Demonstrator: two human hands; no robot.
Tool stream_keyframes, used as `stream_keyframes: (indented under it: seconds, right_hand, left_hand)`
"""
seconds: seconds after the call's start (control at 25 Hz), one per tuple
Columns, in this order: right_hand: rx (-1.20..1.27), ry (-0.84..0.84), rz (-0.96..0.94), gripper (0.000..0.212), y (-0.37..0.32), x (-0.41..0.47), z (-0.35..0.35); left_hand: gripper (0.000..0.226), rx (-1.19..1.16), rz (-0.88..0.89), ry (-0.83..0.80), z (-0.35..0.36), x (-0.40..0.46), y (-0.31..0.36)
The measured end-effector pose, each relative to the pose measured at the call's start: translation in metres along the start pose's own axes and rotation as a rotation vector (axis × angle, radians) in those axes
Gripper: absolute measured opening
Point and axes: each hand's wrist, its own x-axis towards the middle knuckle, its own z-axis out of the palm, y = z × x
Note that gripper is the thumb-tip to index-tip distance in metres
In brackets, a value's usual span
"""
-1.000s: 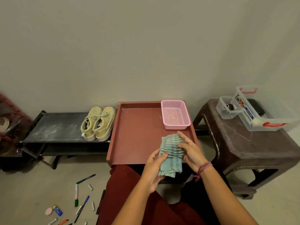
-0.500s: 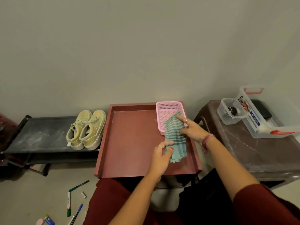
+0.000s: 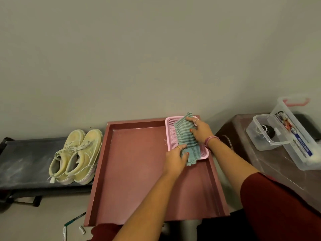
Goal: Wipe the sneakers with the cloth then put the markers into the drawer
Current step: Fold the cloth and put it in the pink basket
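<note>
A green striped cloth point(image 3: 185, 136) lies folded in the pink mesh basket point(image 3: 171, 134), which stands at the far right of the open red-brown drawer point(image 3: 139, 164). My left hand point(image 3: 174, 160) pinches the cloth's near end at the basket's front edge. My right hand point(image 3: 199, 130) holds the cloth's far part over the basket. A pair of pale yellow sneakers point(image 3: 76, 155) sits side by side on the black shelf point(image 3: 26, 162) to the left. Two markers point(image 3: 74, 219) show on the floor at the lower left, partly cut off by the frame edge.
A dark brown plastic stool point(image 3: 271, 164) stands to the right of the drawer. On it rest a small clear tub point(image 3: 268, 132) and a larger clear box point(image 3: 298, 134) with red handles. A plain wall rises behind everything.
Both hands carried the cloth forward from above the drawer's near edge into the pink basket. The view moved closer and lower, so most markers on the floor left the frame.
</note>
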Motion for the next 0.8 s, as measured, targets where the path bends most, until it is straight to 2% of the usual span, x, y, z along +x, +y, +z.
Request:
stream_keyframes:
  seconds: [0.2, 0.28, 0.4, 0.56, 0.8]
  right_hand:
    - [-0.054, 0.138, -0.007, 0.046, 0.017, 0.032, 0.022]
    - [-0.216, 0.168, -0.001, 0.049, 0.026, 0.039, 0.027]
    - [-0.621, 0.042, 0.063, 0.049, 0.034, 0.039, 0.034]
    - [-0.789, 0.000, 0.147, 0.039, 0.030, 0.039, 0.041]
    - [-1.073, -0.089, 0.094, 0.034, 0.025, 0.041, 0.051]
  left_hand:
    - [0.042, 0.296, -0.001, -0.052, 0.012, 0.033, -0.002]
    - [0.041, 0.384, -0.026, -0.108, 0.012, 0.043, -0.001]
    - [0.035, 0.567, -0.117, -0.266, 0.016, 0.052, -0.003]
    - [0.049, 0.732, -0.065, -0.308, 0.021, 0.049, -0.002]
    - [0.055, 0.771, -0.036, -0.314, 0.022, 0.044, -0.002]
